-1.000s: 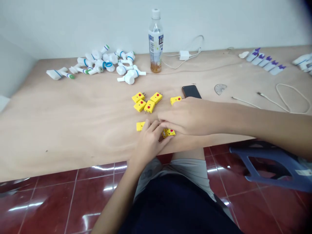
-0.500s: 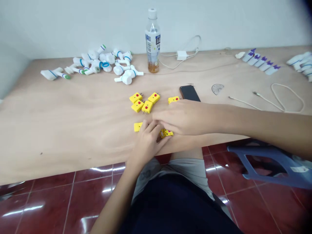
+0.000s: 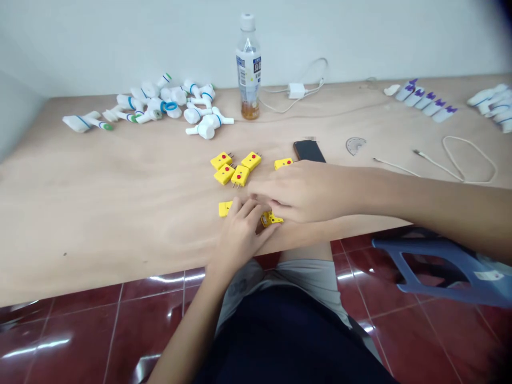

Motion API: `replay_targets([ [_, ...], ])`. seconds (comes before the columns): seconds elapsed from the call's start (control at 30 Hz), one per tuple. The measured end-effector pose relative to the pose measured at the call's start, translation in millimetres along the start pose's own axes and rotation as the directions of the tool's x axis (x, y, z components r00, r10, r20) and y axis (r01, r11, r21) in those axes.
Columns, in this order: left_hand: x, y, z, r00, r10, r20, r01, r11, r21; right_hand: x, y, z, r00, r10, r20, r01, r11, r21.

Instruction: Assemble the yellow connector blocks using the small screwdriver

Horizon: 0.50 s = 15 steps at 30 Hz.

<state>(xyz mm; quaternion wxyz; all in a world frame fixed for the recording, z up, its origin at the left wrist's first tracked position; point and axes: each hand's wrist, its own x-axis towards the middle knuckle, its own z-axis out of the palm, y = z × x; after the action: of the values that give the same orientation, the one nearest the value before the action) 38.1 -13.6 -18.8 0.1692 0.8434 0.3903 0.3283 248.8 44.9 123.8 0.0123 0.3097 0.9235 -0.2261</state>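
My left hand (image 3: 240, 229) rests low over the table near its front edge, its fingers around an opened yellow plug piece (image 3: 271, 218) with small metal parts inside. My right hand (image 3: 290, 192) reaches in from the right, and its fingers meet the left ones above that piece; what its fingertips hold is hidden. Another yellow piece (image 3: 224, 208) lies partly under the left fingers. Several yellow plugs with red dots and metal pins, one of them a front plug (image 3: 240, 176), sit just beyond the hands. A single yellow plug (image 3: 284, 164) lies behind the right hand.
A bottle (image 3: 248, 69) stands near the wall, with white plastic parts (image 3: 206, 128) to its left. A phone (image 3: 310, 151), a protractor (image 3: 356, 145), a charger (image 3: 296, 90), a white cable (image 3: 476, 150) and purple-topped pieces (image 3: 426, 100) lie to the right. A blue stool (image 3: 440, 266) stands below.
My right fingers have shifted slightly over the opened yellow piece, and the red spot on it no longer shows. The whole view has moved a little.
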Motion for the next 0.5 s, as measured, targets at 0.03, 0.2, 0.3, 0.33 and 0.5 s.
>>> replay_targets([
  [0.03,0,0,-0.2,1.0,-0.001,0.002,0.001,1.0,0.006,0,1,-1,1.0,-0.004,0.001,0.004,1.0,0.003],
  [0.2,-1,3,-4.4,1.0,-0.015,0.013,0.014,0.999,0.03,-12,10,-12,0.995,-0.031,-0.097,0.044,0.991,0.129],
  [0.3,-3,3,-7.8,1.0,-0.02,0.011,0.02,1.0,-0.009,-30,14,-14,0.964,-0.006,-0.266,0.055,0.983,0.177],
  [0.33,-3,3,-8.6,1.0,-0.025,0.012,0.025,0.999,-0.025,-37,15,-13,0.947,0.025,-0.322,0.037,0.982,0.185],
  [0.5,-3,2,-9.0,0.999,-0.034,0.021,0.035,0.997,-0.065,-64,21,18,0.866,0.134,-0.482,0.003,0.962,0.272],
])
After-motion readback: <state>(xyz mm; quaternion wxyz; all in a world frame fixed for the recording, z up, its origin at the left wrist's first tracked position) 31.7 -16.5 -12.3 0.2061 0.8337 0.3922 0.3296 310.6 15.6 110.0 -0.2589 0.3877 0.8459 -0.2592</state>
